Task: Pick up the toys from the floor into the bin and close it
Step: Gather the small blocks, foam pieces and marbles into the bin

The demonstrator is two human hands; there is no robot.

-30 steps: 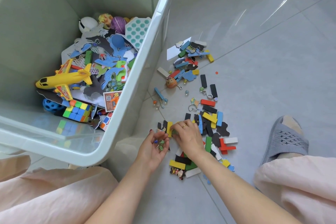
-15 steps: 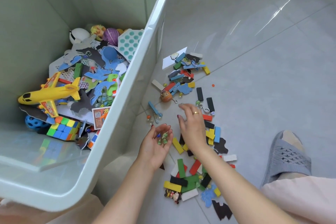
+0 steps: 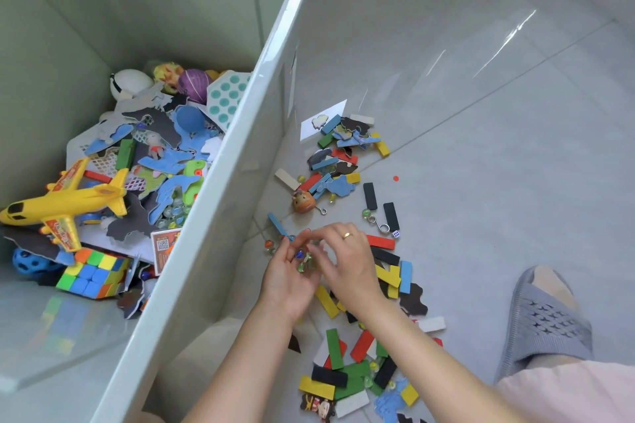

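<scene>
Far left of the bin's long white rim [image 3: 220,161], down inside the bin, a yellow toy plane [image 3: 65,204] lies on top of the heap. Just below it sits a colour cube [image 3: 92,276], with a blue holed ball [image 3: 25,263] tucked left of the cube. Further back in the bin, a white ball [image 3: 130,82], a purple ball [image 3: 194,84] and a teal-dotted board [image 3: 226,98] crowd against the rim, with blue and grey foam cut-outs [image 3: 165,161] spread between. No lid in sight, the bin stands open.

Now across the rim, on the grey floor [image 3: 481,165]: the left hand [image 3: 292,276] is palm up, fingers cupped round a small clutch of glass marbles [image 3: 304,261]. Right beside it, touching, the right hand [image 3: 347,261] comes over the top, ring on one finger, fingertips pinched together above that palm; whether a marble sits in the pinch, I cannot tell.

Beyond the hands, away from the rim's near end, a little orange figure head [image 3: 302,203] lies among blue, red and green blocks [image 3: 330,161] and a white card [image 3: 323,118]. Two black blocks [image 3: 379,201] and a die [image 3: 396,233] lie right of that. Under the right wrist, yellow, blue and red blocks [image 3: 395,271] scatter; nearer the viewer, another pile of green, black and yellow blocks [image 3: 343,371]. Far right, a grey slipper [image 3: 546,316].
</scene>
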